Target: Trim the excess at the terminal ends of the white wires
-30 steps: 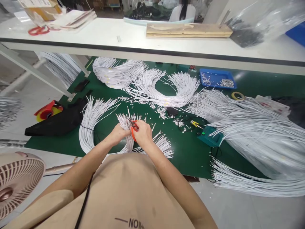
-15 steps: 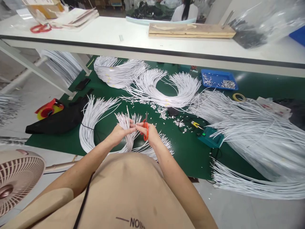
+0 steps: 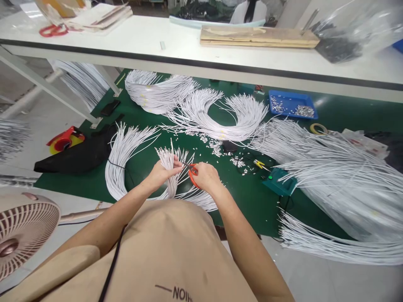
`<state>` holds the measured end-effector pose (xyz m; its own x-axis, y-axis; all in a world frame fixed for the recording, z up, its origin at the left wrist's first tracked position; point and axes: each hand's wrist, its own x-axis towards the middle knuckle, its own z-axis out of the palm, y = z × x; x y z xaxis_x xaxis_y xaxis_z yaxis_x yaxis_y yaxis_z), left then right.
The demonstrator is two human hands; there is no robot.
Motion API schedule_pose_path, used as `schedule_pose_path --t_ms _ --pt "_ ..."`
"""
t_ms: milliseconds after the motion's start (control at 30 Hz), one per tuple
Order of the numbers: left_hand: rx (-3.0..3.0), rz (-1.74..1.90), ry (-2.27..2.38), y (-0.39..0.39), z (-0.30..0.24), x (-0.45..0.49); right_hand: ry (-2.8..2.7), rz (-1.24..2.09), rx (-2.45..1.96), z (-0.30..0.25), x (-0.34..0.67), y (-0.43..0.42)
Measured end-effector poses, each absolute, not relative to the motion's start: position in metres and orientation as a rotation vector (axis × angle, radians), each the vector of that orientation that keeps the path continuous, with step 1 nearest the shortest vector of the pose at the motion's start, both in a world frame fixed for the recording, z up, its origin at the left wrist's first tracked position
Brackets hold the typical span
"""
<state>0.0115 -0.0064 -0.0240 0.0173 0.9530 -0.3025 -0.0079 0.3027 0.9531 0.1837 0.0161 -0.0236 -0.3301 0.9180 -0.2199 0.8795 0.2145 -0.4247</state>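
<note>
My left hand point(image 3: 163, 173) is closed around a bundle of white wires point(image 3: 171, 180), whose ends fan upward above the fingers. In my right hand point(image 3: 206, 174) is a pair of scissors point(image 3: 192, 176) with red-orange handles. Their dark blades point left, close to the fingertips of my left hand. Whether the blades touch a wire is too small to tell. More white wires point(image 3: 200, 199) spread over the green mat below my hands, and a curved bundle point(image 3: 116, 176) lies to the left.
Loose metal bits point(image 3: 215, 147) lie beyond my hands. A blue tray point(image 3: 292, 98), a green device point(image 3: 279, 182) and a large wire heap point(image 3: 340, 180) are on the right. A tape dispenser point(image 3: 66, 140) sits left. A white shelf point(image 3: 176, 54) crosses the back; a fan point(image 3: 25, 235) stands near left.
The scissors have swung from pointing up to pointing left, toward my left hand. My right hand has moved slightly right and turned over them. My left hand still grips the wires.
</note>
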Motion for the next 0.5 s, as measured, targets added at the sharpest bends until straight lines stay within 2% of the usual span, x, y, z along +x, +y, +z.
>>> schedule_pose_path --t_ms 500 --pt "1.067 0.966 1.45 -0.0079 -0.022 0.0159 -2.367 0.797 -1.784 -0.0261 0.1836 0.011"
